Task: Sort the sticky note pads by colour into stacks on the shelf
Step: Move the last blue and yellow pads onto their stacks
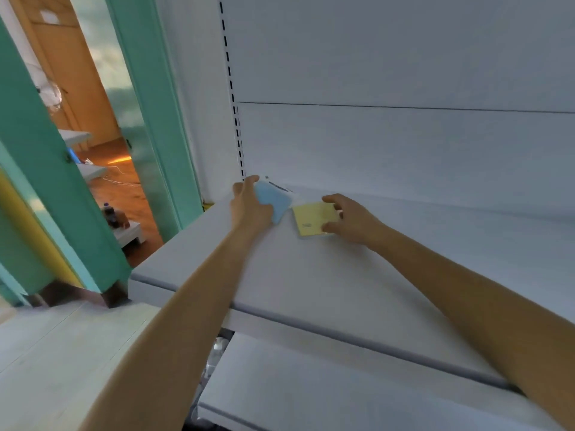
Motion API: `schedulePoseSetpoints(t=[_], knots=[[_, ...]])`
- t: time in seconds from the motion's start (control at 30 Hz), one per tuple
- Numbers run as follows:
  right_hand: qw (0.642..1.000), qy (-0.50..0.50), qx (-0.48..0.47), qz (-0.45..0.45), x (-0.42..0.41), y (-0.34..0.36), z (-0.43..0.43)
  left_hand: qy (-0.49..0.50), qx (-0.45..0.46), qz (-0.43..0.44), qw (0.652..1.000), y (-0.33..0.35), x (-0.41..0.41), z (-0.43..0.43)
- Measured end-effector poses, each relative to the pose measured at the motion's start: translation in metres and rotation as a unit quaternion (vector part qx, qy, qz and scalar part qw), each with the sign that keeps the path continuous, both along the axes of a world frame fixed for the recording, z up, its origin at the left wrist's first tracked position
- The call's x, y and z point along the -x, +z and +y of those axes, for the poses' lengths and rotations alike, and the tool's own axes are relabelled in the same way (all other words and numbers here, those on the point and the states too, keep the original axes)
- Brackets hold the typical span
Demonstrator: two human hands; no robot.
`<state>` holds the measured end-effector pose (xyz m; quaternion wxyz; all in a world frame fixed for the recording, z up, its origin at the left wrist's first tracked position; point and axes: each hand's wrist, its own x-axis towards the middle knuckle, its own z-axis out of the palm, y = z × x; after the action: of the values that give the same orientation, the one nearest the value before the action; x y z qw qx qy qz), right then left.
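Blue pad sat gripped in my left hand at the shelf's eleven o'clock. My right hand pinched the yellow pad just beside, at its three o'clock. I judged both best set flat, edges squared.

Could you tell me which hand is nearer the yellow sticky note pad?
Right. The right hand pinches the yellow pad at its right edge; the left hand holds the blue pad to its left.

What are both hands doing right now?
Left hand: holds the pale blue square sticky note pad.
Right hand: grips the yellow square sticky note pad.
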<state>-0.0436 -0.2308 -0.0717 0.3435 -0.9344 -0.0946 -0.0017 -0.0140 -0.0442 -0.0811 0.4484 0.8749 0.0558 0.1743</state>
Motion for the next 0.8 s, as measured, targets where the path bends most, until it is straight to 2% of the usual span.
schedulePoseSetpoints(t=[0.07, 0.17, 0.3, 0.47, 0.8], knots=[[0.999, -0.006, -0.016, -0.035, 0.004, -0.001, 0.002, 0.012, 0.055, -0.031, 0.998, 0.002, 0.003, 0.001], [0.998, -0.023, -0.036, -0.051, 0.011, -0.001, 0.003, 0.007, 0.09, -0.014, 0.996, 0.003, 0.007, 0.003], [0.995, -0.049, -0.03, -0.079, 0.024, -0.002, -0.003, -0.036, 0.145, -0.029, 0.988, 0.006, 0.015, 0.001], [0.984, -0.107, -0.069, -0.127, 0.052, 0.006, -0.031, -0.1, 0.192, -0.037, 0.976, 0.012, 0.023, -0.018], [0.949, -0.242, -0.092, -0.182, 0.14, 0.01, -0.164, -0.257, 0.22, -0.019, 0.941, 0.031, 0.064, -0.153]])
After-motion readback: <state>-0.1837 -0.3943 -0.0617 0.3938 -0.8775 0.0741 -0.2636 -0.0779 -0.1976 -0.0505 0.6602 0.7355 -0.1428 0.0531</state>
